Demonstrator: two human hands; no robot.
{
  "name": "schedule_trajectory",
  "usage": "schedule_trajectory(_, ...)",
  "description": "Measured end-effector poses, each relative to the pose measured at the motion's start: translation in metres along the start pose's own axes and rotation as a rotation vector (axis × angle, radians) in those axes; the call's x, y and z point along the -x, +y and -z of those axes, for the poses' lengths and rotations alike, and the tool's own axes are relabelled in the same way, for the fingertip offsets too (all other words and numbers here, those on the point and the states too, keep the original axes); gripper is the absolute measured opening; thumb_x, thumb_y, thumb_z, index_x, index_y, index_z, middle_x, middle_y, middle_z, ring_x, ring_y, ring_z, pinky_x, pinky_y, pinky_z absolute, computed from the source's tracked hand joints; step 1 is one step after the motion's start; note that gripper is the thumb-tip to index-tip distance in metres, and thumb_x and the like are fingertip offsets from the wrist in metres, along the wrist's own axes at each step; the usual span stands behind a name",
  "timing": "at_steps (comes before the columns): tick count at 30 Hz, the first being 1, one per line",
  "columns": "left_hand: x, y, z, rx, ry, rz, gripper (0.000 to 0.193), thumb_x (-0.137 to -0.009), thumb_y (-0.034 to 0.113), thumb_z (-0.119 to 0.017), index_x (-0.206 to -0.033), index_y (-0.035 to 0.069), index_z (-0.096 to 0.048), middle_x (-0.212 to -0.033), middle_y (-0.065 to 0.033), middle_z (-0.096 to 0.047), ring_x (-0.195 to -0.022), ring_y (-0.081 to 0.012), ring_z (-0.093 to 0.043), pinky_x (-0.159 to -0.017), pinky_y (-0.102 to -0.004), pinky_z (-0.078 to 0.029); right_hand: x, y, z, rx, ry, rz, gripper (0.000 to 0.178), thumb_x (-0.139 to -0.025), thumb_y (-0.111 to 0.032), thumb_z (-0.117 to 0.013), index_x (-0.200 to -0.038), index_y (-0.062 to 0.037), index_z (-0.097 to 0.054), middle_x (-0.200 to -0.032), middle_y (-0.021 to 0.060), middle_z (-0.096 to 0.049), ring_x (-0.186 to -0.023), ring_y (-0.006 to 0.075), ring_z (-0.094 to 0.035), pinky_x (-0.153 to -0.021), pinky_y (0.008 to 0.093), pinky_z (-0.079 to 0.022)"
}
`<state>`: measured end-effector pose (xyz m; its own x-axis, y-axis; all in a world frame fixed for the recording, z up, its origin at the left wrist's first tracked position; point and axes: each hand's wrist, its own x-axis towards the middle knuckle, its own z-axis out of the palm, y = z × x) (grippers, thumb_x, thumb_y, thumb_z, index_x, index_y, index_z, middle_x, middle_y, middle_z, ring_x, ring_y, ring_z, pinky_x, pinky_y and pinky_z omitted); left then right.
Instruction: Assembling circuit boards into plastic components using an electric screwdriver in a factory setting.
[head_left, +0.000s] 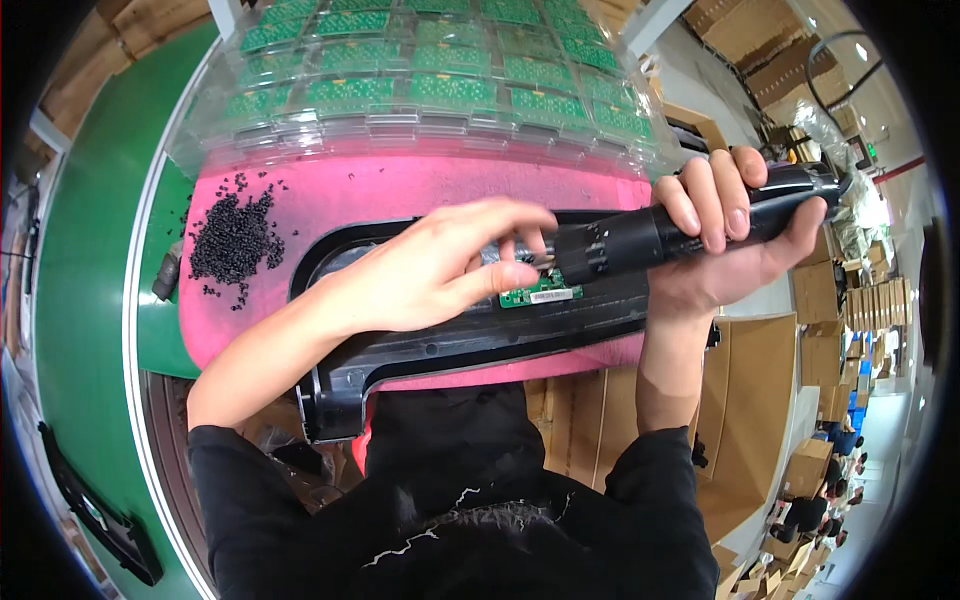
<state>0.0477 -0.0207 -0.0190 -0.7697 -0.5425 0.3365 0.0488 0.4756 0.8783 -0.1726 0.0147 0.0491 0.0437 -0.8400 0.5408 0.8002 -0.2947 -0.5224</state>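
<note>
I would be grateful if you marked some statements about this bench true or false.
1. The right hand grips a black tool. True.
2. A green board lies in the black shell. True.
3. The mat under the shell is blue. False: the mat is pink.
4. The black pieces are heaped right of the shell. False: the black pieces lie left of it.
5. Clear trays sit at the mat's far side. True.
6. The left hand rests on the black pieces. False: the left hand is over the shell.
</note>
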Motion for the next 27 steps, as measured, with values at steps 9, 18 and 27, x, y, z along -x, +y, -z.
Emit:
schedule_trajectory(9, 0.000, 0.003, -0.001, -0.118, -0.095, -0.119, 0.018, -0.079, 0.009, -0.074, -0.090, -0.003, -0.066, -0.079, -0.0124, -0.062, -0.073, -0.0303, -0.063, -0.061, -0.0373, -0.049, 0.007, -0.002, -0.008, 0.117, -0.411, -0.081, 0.043, -0.083, -0.047, -0.071, -0.094, -0.0097, -0.054, -0.083, 0.0027, -0.065, -0.052, 0.0080, -0.058, -0.052, 0.0217, -0.044)
schedule_trajectory(18, 0.002, 0.006, -0.003, -0.323, 0.209, -0.223, 0.007, -0.081, -0.004, -0.065, -0.087, -0.001, -0.067, -0.074, -0.0113, -0.064, -0.064, -0.0215, -0.064, -0.058, -0.0306, -0.051, 0.023, -0.016, -0.025, 0.373, -0.232, -0.050, 0.047, -0.086, -0.053, -0.062, -0.099, -0.0090, -0.049, -0.083, 0.0029, -0.059, -0.058, 0.0075, -0.054, -0.060, 0.0242, -0.041)
schedule_trajectory(27, -0.001, 0.007, -0.002, -0.156, 0.155, -0.052, 0.009, -0.077, -0.001, -0.072, -0.085, -0.003, -0.071, -0.079, -0.0120, -0.071, -0.071, -0.0181, -0.069, -0.065, -0.0274, -0.054, 0.036, -0.016, -0.034, 0.402, -0.088, 0.268, 0.041, -0.077, -0.042, -0.074, -0.092, -0.0074, -0.057, -0.076, -0.0002, -0.058, -0.050, 0.0050, -0.052, -0.056, 0.0226, -0.044)
